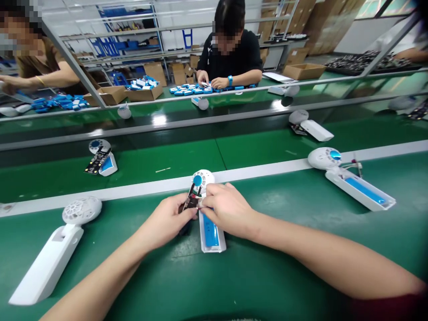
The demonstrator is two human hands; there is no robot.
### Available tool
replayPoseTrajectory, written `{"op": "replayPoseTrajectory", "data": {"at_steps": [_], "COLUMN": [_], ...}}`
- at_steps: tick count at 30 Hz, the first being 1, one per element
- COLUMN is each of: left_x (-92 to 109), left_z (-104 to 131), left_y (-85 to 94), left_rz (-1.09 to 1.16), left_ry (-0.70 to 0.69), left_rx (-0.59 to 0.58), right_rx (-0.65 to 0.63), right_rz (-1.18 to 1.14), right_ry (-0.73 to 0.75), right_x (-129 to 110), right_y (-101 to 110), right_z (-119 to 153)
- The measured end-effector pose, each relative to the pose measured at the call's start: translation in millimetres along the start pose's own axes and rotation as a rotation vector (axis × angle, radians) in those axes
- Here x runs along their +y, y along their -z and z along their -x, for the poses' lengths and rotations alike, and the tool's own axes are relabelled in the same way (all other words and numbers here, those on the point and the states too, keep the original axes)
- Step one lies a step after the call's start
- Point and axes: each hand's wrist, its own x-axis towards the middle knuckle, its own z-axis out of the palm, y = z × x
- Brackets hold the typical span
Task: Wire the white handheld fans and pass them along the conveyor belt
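Note:
In front of me a white handheld fan [213, 244] lies with its handle opened, showing a blue battery [210, 229] inside. Its round head [206, 178] points away from me and has a blue disc at the centre. My left hand [172, 218] pinches a dark circuit board [191, 203], held tilted beside the handle's upper end. My right hand [229, 209] is closed over the fan's neck, thumb and forefinger pinched at the board's edge. Thin wires seem to be between those fingertips, though the fingers hide most of them.
One closed white fan [50, 263] lies at the left; an opened fan [359, 185] lies at the right. Beyond a white strip [264, 169], a green belt [187, 151] carries more fan parts. Across it a person in black [230, 58] handles blue batteries [190, 90].

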Motion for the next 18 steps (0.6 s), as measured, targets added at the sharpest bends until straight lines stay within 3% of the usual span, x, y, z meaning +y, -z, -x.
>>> {"op": "replayPoseTrajectory", "data": {"at_steps": [5,9,14,16,18], "left_x": [-17.0,-27.1,-27.5,-26.6,-24.6], "left_z": [1.3,3.0,6.9,8.5,9.8], "left_y": [-4.4,-14.4,-24.9,-25.3,-22.6], "left_rz": [-0.331,-0.448,-0.544,-0.611,-0.768], "left_ry": [-0.231,-0.343,-0.377,-0.443,-0.602], "left_rx": [0.222,0.252,0.277,0.363,0.488], "right_rx": [0.081,0.152,0.224,0.2,0.159], "right_rz": [-0.201,-0.414,-0.711,-0.728,-0.698], "right_ry": [0.054,0.042,0.013,0.037,0.076], "right_x": [7.7,15.0,20.3,20.7,21.1], "right_y": [-9.1,-16.8,-22.0,-21.0,-19.5], "right_z": [3.5,10.5,11.3,9.5,8.0]}}
